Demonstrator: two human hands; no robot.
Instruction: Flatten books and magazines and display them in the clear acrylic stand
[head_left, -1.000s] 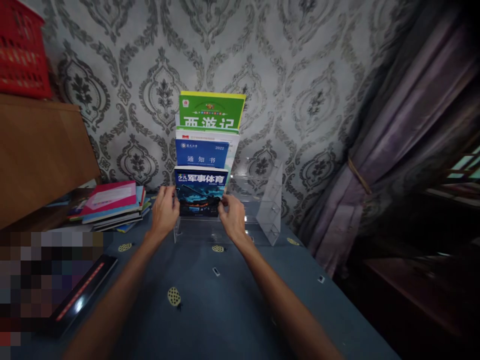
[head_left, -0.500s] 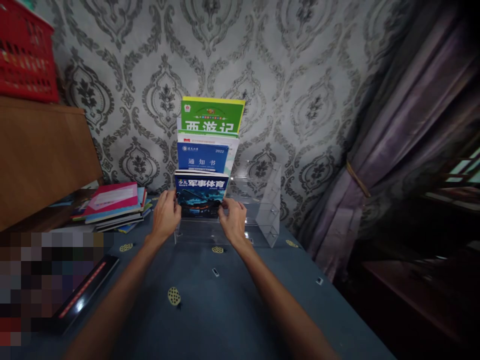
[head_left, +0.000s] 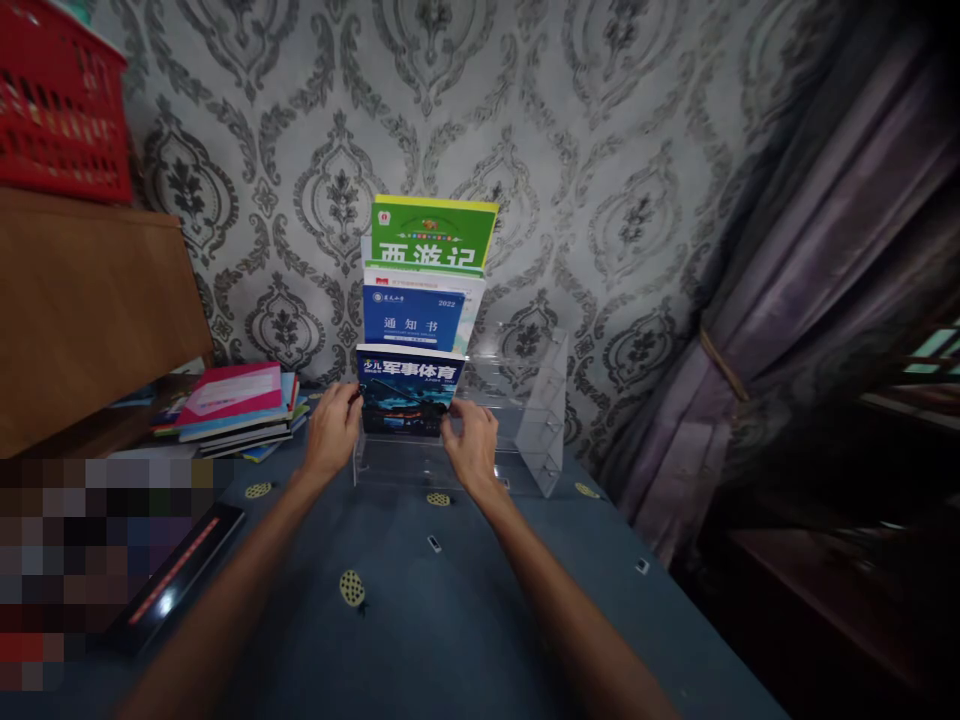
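Observation:
A dark blue book [head_left: 409,393] with white Chinese lettering stands at the front of a clear acrylic rack [head_left: 541,420]. My left hand [head_left: 331,428] grips its left edge, and my right hand [head_left: 471,440] has fingers and thumb closed at its lower right edge. Behind it, a blue booklet [head_left: 412,318] marked 2022 rises one tier higher. Further back stands a green book [head_left: 435,232] with a yellow top edge, with white-edged books between the two. The right part of the rack shows its transparent tiers.
To the left lies a stack of books [head_left: 236,405] with a pink one on top, below a wooden cabinet [head_left: 97,320] bearing a red basket [head_left: 64,110]. A long dark case [head_left: 184,570] lies front left. Patterned wall behind; purple curtain [head_left: 772,330] at right.
The whole view has shifted slightly, so things sit a little further right. The front book's top has tilted a little, while both hands stay at its edges.

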